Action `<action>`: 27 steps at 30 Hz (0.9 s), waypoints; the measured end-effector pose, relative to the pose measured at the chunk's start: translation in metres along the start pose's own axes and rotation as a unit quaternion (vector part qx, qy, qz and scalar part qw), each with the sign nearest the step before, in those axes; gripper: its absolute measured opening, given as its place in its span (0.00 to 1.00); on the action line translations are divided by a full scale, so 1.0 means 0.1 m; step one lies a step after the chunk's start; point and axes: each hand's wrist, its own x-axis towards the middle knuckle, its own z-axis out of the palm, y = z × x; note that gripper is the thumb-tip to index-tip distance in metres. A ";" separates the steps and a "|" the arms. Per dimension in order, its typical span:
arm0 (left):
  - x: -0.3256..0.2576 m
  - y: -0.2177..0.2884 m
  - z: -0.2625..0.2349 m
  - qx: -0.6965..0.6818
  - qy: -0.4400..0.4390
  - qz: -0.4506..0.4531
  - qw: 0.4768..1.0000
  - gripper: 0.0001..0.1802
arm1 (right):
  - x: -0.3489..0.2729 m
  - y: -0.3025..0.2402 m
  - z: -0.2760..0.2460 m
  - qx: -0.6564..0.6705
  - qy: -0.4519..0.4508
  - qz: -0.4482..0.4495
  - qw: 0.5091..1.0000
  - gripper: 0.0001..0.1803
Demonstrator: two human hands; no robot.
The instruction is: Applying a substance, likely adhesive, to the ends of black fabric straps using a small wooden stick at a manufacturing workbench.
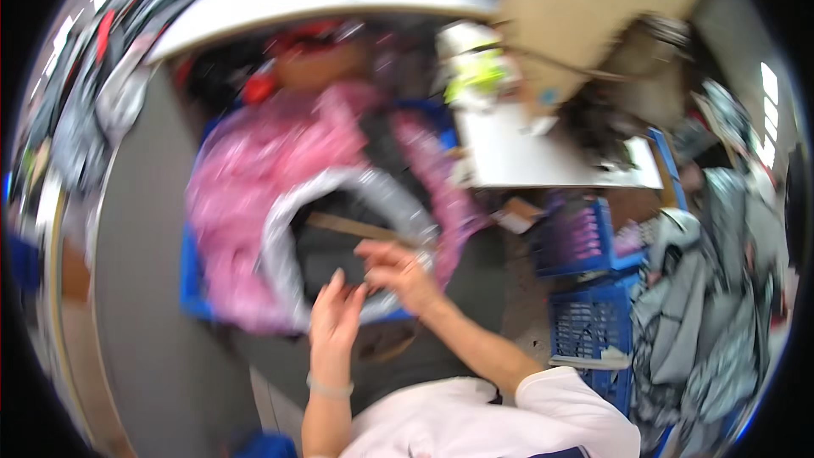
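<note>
My left hand (337, 312) is raised over the near rim of a bag-lined blue crate (192, 276). Its fingers point up and apart, and I see nothing in them. Just to the right, my right hand (404, 276) stretches its fingers leftward, spread, with nothing visible between them. Both hands are a little blurred and close together. Beneath them a whitish clear plastic bag (280, 242) gapes around dark material (326, 259). A flat tan strip (352, 227) lies across that material. Pink plastic film (233, 195) billows around the bag and over the crate's sides.
A white table (543, 153) at the right bears a large cardboard piece (593, 8) and a white and neon-yellow item (475, 68). Blue crates (589, 322) stand below it. Grey garments (712, 305) heap at far right; more clothes (80, 136) hang at far left.
</note>
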 end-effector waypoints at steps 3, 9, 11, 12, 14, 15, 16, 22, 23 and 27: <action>0.22 0.28 0.14 -0.009 -0.070 -0.028 0.997 0.14 | 0.34 -0.24 -0.18 -0.031 0.042 -0.091 0.994 0.23; 0.12 -0.18 0.28 -0.042 -0.069 -0.100 0.992 0.14 | -0.10 -0.62 -0.36 -0.330 0.119 -0.208 0.913 0.13; 0.06 -0.19 0.39 -0.041 -0.083 -0.117 0.989 0.14 | -0.12 -0.72 -0.32 -0.384 0.157 -0.236 0.879 0.10; 0.01 -0.18 0.45 -0.029 -0.086 -0.109 0.990 0.13 | -0.15 -0.75 -0.30 -0.385 0.162 -0.240 0.876 0.10; -0.08 -0.16 0.59 0.022 -0.037 -0.067 0.997 0.16 | -0.21 -0.79 -0.28 -0.434 0.207 -0.257 0.839 0.09; -0.08 -0.14 0.57 0.022 -0.039 -0.066 0.997 0.16 | -0.23 -0.84 -0.25 -0.435 0.206 -0.259 0.838 0.09; -0.08 -0.12 0.52 0.198 -0.038 0.120 0.972 0.20 | -0.26 -0.90 -0.21 -0.450 0.203 -0.281 0.823 0.07; -0.35 -0.31 0.86 0.527 -0.138 0.374 0.751 0.32 | -0.28 -0.80 -0.09 -0.510 0.224 -0.333 0.761 0.06; -0.38 -0.31 0.85 0.576 -0.128 0.438 0.678 0.25 | -0.26 -0.74 -0.08 -0.528 0.213 -0.330 0.753 0.07; -0.23 -0.35 0.72 0.486 -0.118 0.386 0.775 0.17 | -0.24 -0.66 -0.02 -0.566 0.211 -0.344 0.719 0.08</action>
